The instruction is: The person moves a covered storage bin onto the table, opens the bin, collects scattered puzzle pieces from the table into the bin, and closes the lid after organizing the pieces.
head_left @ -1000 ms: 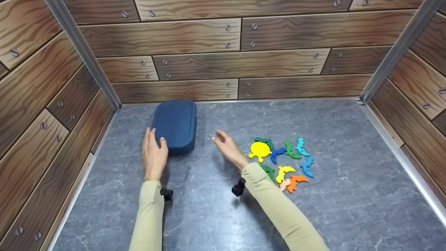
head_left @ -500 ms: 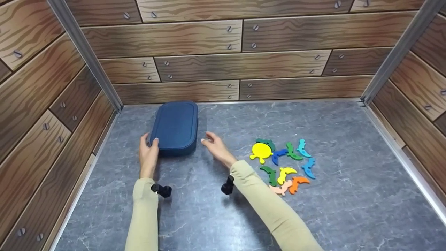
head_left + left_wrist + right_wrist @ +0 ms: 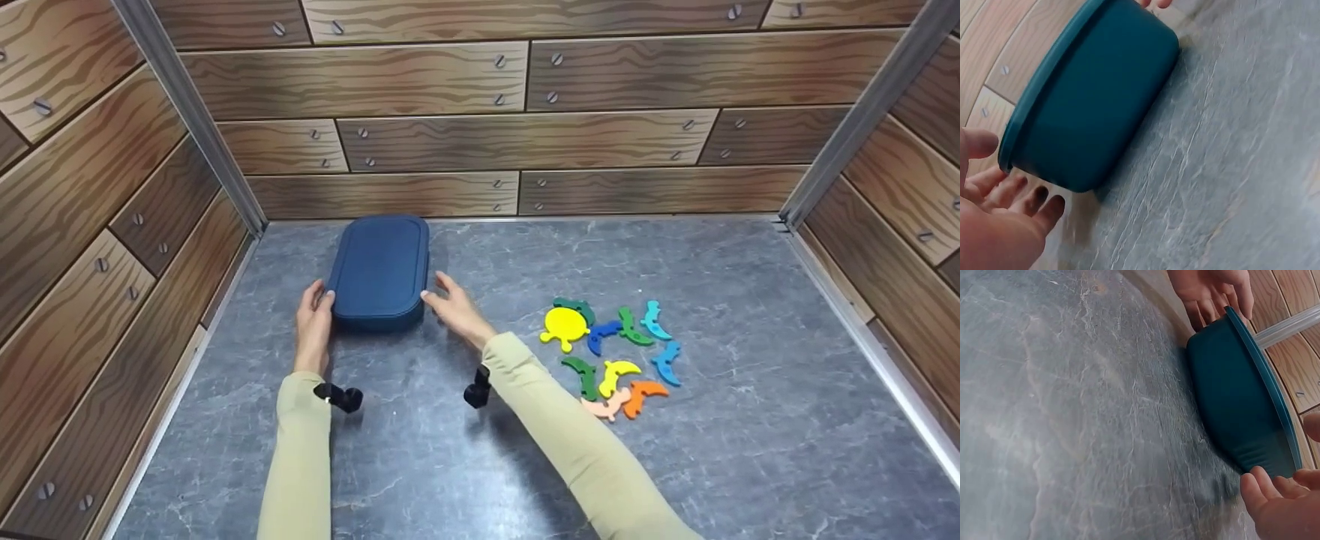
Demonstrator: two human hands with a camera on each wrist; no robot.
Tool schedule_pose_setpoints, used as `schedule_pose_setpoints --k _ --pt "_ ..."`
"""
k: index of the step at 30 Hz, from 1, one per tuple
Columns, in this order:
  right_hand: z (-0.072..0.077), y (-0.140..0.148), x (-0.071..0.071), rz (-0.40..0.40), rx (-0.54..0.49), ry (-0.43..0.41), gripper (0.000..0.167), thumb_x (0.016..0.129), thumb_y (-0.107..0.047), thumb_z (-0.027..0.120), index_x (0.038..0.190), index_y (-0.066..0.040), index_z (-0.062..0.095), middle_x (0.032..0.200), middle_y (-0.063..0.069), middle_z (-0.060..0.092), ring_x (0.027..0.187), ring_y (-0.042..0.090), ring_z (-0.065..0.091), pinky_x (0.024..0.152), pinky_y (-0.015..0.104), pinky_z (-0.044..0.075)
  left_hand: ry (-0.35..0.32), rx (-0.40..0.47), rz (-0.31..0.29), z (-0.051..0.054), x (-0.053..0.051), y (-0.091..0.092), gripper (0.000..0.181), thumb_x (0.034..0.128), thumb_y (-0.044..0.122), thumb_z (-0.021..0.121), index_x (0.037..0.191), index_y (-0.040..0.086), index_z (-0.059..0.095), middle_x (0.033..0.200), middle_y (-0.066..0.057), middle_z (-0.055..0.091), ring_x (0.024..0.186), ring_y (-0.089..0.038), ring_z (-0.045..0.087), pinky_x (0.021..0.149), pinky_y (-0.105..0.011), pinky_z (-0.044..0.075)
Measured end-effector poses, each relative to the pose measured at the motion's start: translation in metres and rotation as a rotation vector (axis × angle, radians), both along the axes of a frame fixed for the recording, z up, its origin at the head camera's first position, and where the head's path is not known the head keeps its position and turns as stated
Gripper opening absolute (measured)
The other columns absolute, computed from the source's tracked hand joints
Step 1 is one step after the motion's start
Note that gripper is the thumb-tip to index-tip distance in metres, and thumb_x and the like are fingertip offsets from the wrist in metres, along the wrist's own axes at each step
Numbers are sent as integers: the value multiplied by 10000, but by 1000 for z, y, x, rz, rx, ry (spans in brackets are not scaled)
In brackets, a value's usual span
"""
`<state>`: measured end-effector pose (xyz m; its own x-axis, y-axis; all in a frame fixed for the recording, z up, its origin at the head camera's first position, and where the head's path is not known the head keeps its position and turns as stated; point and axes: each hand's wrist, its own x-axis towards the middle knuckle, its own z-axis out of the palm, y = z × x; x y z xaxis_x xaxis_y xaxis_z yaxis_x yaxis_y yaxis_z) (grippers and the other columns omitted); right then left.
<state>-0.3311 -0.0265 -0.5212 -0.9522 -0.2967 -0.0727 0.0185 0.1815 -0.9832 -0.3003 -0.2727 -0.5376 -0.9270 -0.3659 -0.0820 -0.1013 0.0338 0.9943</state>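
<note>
A dark blue, rounded rectangular box with a flat lid [image 3: 381,266] lies on the floor panel at the back left; in the wrist views its side wall [image 3: 1095,95] looks teal. My left hand [image 3: 311,330] is at the box's near left side, thumb by the rim and fingers loosely spread. In the left wrist view that thumb stands apart from the rim. On the opposite side, my right hand [image 3: 459,311] has its thumb at the lid's edge. In the right wrist view its fingertips [image 3: 1257,473] are at the lower wall; contact is hard to tell.
Several flat coloured animal-shaped pieces lie to the right, among them a yellow turtle-like piece [image 3: 564,325], an orange one [image 3: 643,397] and a light blue one [image 3: 666,364]. Wood-patterned walls [image 3: 517,135] enclose the grey marbled surface [image 3: 720,465] at the back and sides.
My right hand has moved left, up to the box's right side. My left hand has shifted off the lid's edge to the box's left side. The box stays about where it was.
</note>
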Motion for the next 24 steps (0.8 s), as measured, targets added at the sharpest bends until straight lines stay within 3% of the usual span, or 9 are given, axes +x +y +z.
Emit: schedule_pose_setpoints --k 9,18,24 --pt "-3 -16 -3 34 -39 65 651 1008 -133 535 1540 47 206 1540 247 311 1350 358 423 1084 363 381 3 -5 -21 -5 -7 -5 499 1047 204 468 1525 93 376 1567 -103 333 1446 -197 272 1153 -322 252" --pt "-1 -19 -1 42 -7 100 660 1015 -114 508 1541 65 153 1542 231 305 1414 278 333 1146 315 258 39 5 -21 -2 -9 -5 467 1047 162 467 1501 66 414 1533 -118 391 1406 -212 355 1134 -317 292" --pt "-4 -20 0 69 -10 113 650 1019 -87 479 1534 91 123 1539 263 286 1402 282 349 1130 303 286 -1 -2 -45 -2 -5 -8 483 1051 190 465 1521 106 392 1552 -104 361 1413 -231 345 1126 -365 317"
